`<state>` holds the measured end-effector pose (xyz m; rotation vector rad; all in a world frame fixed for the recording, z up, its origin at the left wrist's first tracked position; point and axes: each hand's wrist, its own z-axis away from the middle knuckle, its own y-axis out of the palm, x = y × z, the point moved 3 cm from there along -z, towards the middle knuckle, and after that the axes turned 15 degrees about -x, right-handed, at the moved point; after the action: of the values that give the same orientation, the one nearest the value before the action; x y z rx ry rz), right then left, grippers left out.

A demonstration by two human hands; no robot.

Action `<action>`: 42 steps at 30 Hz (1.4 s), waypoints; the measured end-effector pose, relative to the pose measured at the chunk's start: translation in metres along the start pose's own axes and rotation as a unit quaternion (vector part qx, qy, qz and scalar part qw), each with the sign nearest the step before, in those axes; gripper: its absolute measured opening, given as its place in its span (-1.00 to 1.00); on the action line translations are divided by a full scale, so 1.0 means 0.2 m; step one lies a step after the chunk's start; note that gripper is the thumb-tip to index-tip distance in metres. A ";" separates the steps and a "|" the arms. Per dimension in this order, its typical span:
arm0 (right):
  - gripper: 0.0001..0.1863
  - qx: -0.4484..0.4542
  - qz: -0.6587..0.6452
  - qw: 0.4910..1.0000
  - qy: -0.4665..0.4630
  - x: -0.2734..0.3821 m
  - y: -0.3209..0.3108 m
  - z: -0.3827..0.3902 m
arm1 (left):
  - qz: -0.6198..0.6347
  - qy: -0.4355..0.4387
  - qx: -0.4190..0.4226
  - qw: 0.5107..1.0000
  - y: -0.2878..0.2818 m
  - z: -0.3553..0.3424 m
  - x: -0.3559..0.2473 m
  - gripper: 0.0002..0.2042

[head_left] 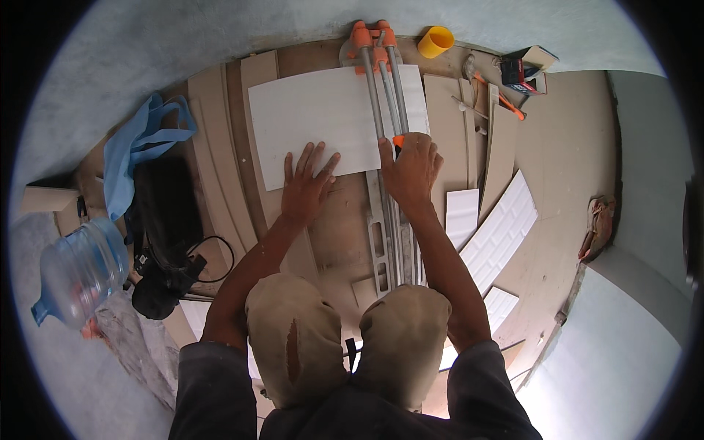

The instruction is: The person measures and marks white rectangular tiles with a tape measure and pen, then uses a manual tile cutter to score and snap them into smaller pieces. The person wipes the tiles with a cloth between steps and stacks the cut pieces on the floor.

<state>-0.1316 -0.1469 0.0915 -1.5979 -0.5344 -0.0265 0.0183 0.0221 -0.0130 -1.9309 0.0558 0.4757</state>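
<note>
A large white tile point(315, 110) lies across the bed of a manual tile cutter point(380, 220), under its two metal rails. Orange end fittings point(374, 40) hold the rails at the far end, by the wall. My left hand point(308, 183) rests flat on the tile's near edge, left of the rails, fingers spread. At the rails above the same edge, my right hand point(412, 167) is closed around the cutter's sliding handle. An orange and black piece point(399, 143) of it shows beside the fingers; the rest is hidden under the hand.
Beige tile strips point(216, 147) lie left of the cutter. White embossed tile pieces point(502, 227) lie on the right. A yellow cup point(435, 42), an open box point(526, 70) and an orange-handled tool point(506, 103) stand beyond. Leftward are a blue bag point(139, 147), black case point(167, 209) and water bottle point(82, 268).
</note>
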 end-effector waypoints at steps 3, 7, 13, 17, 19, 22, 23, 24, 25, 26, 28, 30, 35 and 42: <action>-0.54 0.032 -0.008 0.999 0.016 -0.01 0.00 -0.01 | 0.004 -0.001 -0.004 1.000 -0.01 -0.01 0.00 -0.45; -0.54 0.084 -0.025 0.994 0.057 0.00 -0.15 0.00 | 0.005 -0.004 -0.004 1.000 0.00 -0.01 -0.01 -0.46; -0.63 0.074 -0.079 0.994 0.028 -0.20 -0.34 0.40 | 0.008 -0.003 -0.012 1.000 0.02 0.00 -0.01 -0.49; -0.72 0.107 -0.127 0.983 0.073 -0.35 -0.48 0.81 | -0.011 0.004 -0.010 1.000 0.01 0.01 0.00 -0.48; -0.73 0.122 -0.123 0.980 0.100 -0.46 -0.54 1.03 | -0.007 0.011 -0.023 1.000 0.00 0.01 -0.01 -0.47; -0.73 0.160 -0.159 0.962 0.153 -0.57 -0.65 1.30 | -0.007 0.017 -0.028 0.999 -0.03 -0.01 -0.03 -0.47; -0.73 0.167 -0.157 0.962 0.148 -0.62 -0.67 1.41 | -0.007 0.020 -0.039 0.999 -0.02 0.01 -0.05 -0.48; -0.72 0.172 -0.158 0.962 0.141 -0.69 -0.66 1.52 | -0.011 0.026 -0.054 0.998 -0.02 0.02 -0.03 -0.50; -0.72 0.171 -0.156 0.963 0.136 -0.74 -0.65 1.59 | -0.008 0.035 -0.071 0.997 0.01 -0.01 -0.02 -0.51; -0.71 0.189 -0.136 0.964 0.129 -0.78 -0.65 1.67 | 0.000 0.038 -0.077 0.996 0.01 -0.02 0.00 -0.52; -0.69 0.224 -0.093 0.964 0.110 -0.89 -0.64 1.78 | 0.018 0.040 -0.096 0.994 0.02 -0.10 0.02 -0.55; -0.68 0.216 -0.079 0.968 0.104 -0.89 -0.64 1.82 | 0.054 0.001 -0.107 0.993 0.06 -0.32 0.17 -0.60; -0.70 0.191 -0.080 0.977 0.054 -0.90 -0.66 1.79 | -0.122 0.015 -0.170 0.978 0.16 -0.87 0.48 -0.57; -0.74 0.186 -0.055 0.977 0.093 -0.88 -0.64 1.83 | -0.114 -0.076 -0.045 0.990 0.19 -1.03 0.58 -0.41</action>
<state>-0.4424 0.1434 0.1104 -1.1862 -0.4506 -0.1492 0.1775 -0.1569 -0.0204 -1.9531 -0.2857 0.4766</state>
